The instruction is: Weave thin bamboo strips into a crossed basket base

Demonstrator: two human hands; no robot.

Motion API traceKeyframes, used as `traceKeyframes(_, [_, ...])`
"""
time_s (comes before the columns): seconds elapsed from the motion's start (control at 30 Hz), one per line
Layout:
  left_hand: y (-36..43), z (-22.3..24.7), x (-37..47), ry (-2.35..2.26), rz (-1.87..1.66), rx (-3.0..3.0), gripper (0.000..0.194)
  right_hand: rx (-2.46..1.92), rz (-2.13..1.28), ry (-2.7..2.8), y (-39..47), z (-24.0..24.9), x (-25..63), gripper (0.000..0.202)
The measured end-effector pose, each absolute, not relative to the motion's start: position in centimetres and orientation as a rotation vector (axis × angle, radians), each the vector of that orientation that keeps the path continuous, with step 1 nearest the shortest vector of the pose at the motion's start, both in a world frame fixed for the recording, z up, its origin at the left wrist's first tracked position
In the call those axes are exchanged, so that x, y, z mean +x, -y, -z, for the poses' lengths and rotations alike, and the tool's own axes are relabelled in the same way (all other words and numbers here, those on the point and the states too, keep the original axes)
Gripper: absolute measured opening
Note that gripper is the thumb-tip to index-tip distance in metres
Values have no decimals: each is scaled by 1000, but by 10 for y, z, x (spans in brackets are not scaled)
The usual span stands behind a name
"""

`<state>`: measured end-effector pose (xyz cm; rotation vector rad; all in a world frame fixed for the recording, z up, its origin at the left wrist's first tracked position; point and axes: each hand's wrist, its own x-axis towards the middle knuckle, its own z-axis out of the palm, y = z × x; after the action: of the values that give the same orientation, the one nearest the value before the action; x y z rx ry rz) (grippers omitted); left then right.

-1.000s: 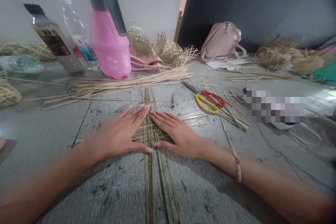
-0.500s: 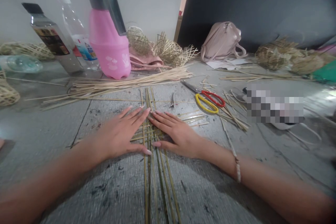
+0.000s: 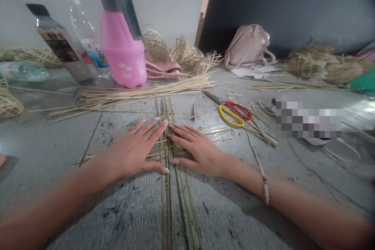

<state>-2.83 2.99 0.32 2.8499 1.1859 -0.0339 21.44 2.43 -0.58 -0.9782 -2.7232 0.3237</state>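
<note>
Thin bamboo strips [image 3: 175,203] lie crossed in a flat weave on the grey floor in front of me. My left hand [image 3: 133,152] presses flat on the weave's left side, fingers spread and pointing up-right. Flat on the right side lies my right hand [image 3: 197,150], a beaded bracelet on its wrist. The fingertips of both hands nearly meet over the middle strips. Neither hand grips anything.
A loose bundle of strips [image 3: 140,93] lies behind the weave. Red-and-yellow scissors [image 3: 231,112] lie to the right. A pink spray bottle [image 3: 121,43], clear bottles [image 3: 61,45], a pink bag [image 3: 249,47] and woven baskets [image 3: 187,56] stand along the back.
</note>
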Motion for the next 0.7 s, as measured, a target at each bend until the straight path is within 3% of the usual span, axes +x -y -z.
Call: traceKeyframes(0.7, [-24, -4, -26, -1272, 28, 2795, 115, -999, -275, 2763, -19, 2, 210, 62])
